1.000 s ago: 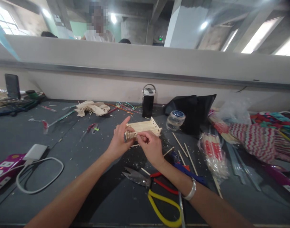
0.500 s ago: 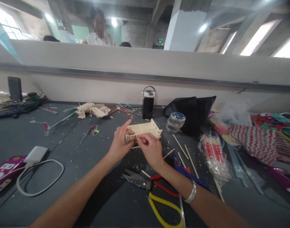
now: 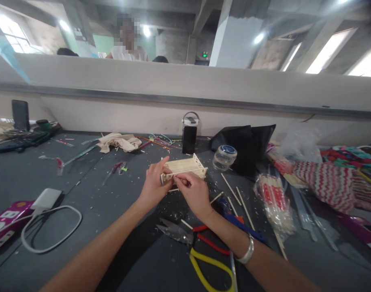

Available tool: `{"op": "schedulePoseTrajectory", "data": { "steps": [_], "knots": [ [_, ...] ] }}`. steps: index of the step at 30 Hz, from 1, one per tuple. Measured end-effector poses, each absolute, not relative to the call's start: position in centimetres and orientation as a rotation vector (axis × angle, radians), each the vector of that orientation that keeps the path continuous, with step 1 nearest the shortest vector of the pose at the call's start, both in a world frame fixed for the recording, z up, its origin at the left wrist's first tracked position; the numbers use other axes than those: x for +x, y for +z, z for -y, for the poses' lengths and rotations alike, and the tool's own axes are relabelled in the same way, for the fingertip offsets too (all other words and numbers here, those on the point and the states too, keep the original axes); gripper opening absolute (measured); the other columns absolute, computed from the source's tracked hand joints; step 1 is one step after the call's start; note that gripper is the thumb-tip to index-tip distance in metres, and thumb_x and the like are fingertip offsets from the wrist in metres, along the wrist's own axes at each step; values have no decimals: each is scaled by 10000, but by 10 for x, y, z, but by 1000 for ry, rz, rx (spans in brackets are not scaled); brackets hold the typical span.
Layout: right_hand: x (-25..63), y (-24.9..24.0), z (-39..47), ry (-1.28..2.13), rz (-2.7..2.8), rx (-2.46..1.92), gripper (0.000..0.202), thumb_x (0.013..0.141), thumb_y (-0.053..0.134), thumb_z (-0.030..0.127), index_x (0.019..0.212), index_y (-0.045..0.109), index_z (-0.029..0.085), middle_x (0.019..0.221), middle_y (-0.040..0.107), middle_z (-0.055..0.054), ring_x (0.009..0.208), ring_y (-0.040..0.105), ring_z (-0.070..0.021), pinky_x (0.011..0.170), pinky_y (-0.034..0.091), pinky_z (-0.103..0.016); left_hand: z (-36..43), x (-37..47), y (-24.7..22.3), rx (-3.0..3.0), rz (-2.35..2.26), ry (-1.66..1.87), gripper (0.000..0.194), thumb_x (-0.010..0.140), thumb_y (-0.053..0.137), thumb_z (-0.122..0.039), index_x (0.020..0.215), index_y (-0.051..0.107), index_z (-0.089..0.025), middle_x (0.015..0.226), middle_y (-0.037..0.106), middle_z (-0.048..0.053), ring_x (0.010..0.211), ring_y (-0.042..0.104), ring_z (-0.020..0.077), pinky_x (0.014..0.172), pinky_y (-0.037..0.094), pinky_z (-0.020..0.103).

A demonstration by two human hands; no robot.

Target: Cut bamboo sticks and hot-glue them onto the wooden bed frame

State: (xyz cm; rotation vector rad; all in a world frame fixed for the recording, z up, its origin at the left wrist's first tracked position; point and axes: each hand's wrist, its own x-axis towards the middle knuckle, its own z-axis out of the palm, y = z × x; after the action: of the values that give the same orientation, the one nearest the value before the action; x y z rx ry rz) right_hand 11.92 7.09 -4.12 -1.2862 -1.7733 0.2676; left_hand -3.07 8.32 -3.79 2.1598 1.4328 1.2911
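A small frame built of pale wooden sticks point(image 3: 183, 165) is held just above the dark table, in the middle of the view. My left hand point(image 3: 154, 181) grips its left end, thumb in front and index finger raised along the corner. Against the near side, my right hand point(image 3: 194, 192) is closed, its thumb and fingertips pinched close to the lower rail. Whatever lies between those fingertips is too small to make out. Under my right forearm lie scissors with yellow handles point(image 3: 211, 269) and a red-handled tool point(image 3: 211, 241).
Loose wooden sticks point(image 3: 231, 188) lie to the right, near a bagged bundle of sticks point(image 3: 272, 198). Behind stand a clear jar point(image 3: 224, 157), a phone point(image 3: 189, 140) and a black bag point(image 3: 249, 150). A purple power strip point(image 3: 9, 223) with a white charger point(image 3: 47, 198) sits left.
Both hands stay at the wooden frame with almost the same grip. The whole view has shifted very slightly; nothing else has visibly moved.
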Motion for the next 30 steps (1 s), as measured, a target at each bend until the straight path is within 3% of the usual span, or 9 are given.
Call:
{"op": "schedulePoseTrajectory", "data": {
  "steps": [6,14,30],
  "knots": [
    [131,-18,-67,92,1885,-1305,89,805,615,195,753,678,230,685,628,20,646,584,-139,630,417,-247,-83,-31,-40,2167,-1404,1303,580,762,631,-125,1297,434,-232,890,669,3,959,535,230,857,370,382],
    [143,-8,-80,-245,2167,-1115,159,828,618,225,966,694,240,949,656,-34,909,536,-221,787,402,-355,-83,-31,-41,2163,-1411,1308,570,747,638,-102,1272,453,-225,892,666,8,945,525,226,863,368,388],
    [141,-18,-89,-176,2157,-1075,108,863,621,253,924,705,281,927,670,-3,930,530,-203,795,333,-358,-83,-29,-39,2138,-1432,1308,536,744,617,-107,1251,490,-222,906,661,25,972,533,233,873,388,400]
  ]
}}
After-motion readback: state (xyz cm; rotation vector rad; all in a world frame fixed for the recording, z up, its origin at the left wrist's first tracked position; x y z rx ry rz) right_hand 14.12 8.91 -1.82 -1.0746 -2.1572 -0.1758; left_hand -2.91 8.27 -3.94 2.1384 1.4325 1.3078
